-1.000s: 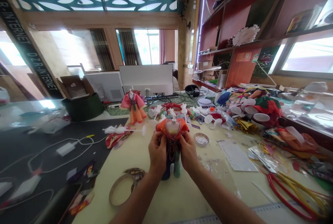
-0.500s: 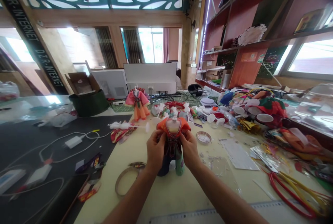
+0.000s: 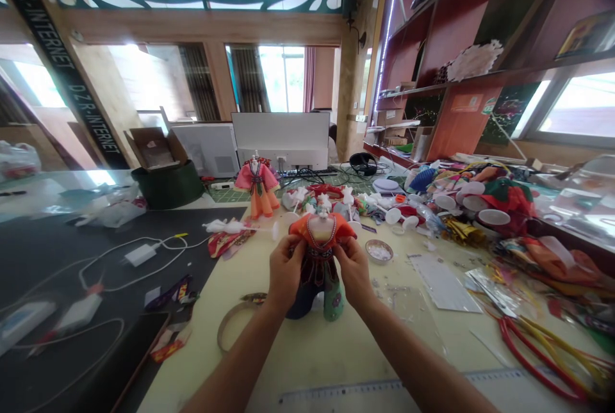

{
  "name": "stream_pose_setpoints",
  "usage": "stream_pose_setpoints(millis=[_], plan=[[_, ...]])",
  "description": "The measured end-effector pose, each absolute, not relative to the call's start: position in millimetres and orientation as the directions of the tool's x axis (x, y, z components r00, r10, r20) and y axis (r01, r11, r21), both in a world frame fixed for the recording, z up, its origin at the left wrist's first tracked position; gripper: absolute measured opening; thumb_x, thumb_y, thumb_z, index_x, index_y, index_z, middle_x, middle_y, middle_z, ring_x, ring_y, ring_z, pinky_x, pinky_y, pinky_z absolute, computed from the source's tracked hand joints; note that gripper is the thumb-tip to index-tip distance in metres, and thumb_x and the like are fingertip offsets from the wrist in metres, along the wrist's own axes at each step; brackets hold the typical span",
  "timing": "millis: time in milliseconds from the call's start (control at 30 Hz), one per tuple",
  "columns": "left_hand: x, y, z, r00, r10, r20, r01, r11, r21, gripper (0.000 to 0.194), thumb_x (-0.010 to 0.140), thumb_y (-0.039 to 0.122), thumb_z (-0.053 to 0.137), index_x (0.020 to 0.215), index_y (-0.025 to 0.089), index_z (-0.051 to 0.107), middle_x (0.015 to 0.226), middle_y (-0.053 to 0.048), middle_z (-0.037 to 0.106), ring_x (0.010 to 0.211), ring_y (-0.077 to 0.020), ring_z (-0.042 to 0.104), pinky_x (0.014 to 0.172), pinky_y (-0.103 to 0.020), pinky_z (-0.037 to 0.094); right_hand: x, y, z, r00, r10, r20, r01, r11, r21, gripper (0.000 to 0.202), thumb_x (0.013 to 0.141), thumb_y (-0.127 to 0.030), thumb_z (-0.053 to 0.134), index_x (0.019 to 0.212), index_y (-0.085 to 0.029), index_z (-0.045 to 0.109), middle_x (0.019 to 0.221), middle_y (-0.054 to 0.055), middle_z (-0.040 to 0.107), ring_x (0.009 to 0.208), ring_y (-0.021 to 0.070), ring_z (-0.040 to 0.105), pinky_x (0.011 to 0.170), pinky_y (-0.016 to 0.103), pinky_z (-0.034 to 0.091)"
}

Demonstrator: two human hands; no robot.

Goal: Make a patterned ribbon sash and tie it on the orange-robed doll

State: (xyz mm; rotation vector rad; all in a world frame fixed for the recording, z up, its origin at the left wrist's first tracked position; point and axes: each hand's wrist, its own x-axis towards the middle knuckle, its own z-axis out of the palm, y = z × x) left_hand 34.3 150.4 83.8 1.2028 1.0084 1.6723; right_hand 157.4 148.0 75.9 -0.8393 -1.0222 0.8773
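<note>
A small dressed doll (image 3: 321, 243) stands upright in front of me, with an orange shoulder piece, a beaded neckline, a dark waist part and blue and green lower parts. My left hand (image 3: 287, 267) pinches its clothing at the left side below the orange shoulder. On the other side my right hand (image 3: 354, 266) pinches the matching edge. Fingers of both hands are closed on the cloth. Behind it stands another doll (image 3: 258, 186) in pink and orange. A bare white doll figure (image 3: 225, 226) lies beside red cloth on the left.
A small round dish (image 3: 378, 251) of tiny pieces sits right of the doll. Farther right are red-handled scissors (image 3: 533, 362) and a heap of doll parts and fabric (image 3: 480, 198). A ribbon ring (image 3: 221, 333) lies left; a ruler (image 3: 365, 390) runs along the front.
Both hands keep hold of the doll's clothing and spread it slightly. The whole view has shifted a little with my head; the other things stay in place.
</note>
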Motion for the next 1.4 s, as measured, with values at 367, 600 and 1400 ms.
stream_pose_setpoints(millis=[367,600,1400], plan=[[32.3,140.8,80.6,-0.237,0.894,0.380,-0.040,-0.400,0.916,0.018,0.075,0.032,0.064,0.080,0.015,0.062,0.070,0.000,0.061,0.065,-0.0128,0.054,0.061,-0.022,0.044,179.8,120.1,59.6,0.299,0.788,0.538,0.015,0.560,-0.829,0.012,0.078,-0.031,0.062,0.080,-0.020,0.057,0.080,0.002,0.058,0.077,0.0170,0.055,0.072,0.032,0.046],[29.4,130.9,83.9,-0.266,0.834,0.483,0.090,-0.478,0.874,0.012,0.076,0.029,0.063,0.078,0.017,0.063,0.074,0.000,0.061,0.069,-0.0135,0.054,0.066,-0.023,0.043,182.9,109.2,60.6,0.273,0.735,0.621,0.093,0.622,-0.777,0.006,0.081,-0.024,0.059,0.083,-0.021,0.054,0.082,0.004,0.057,0.080,0.0177,0.057,0.074,0.033,0.049],[18.7,109.1,84.0,0.013,0.835,0.550,0.202,-0.541,0.816,0.006,0.080,0.019,0.054,0.079,0.017,0.060,0.083,-0.003,0.058,0.073,-0.0140,0.057,0.066,-0.023,0.046,193.6,105.1,83.9,0.023,0.771,0.637,0.391,0.579,-0.715,0.012,0.075,-0.017,0.062,0.086,-0.021,0.059,0.069,-0.001,0.056,0.061,0.0141,0.052,0.059,0.027,0.042]])
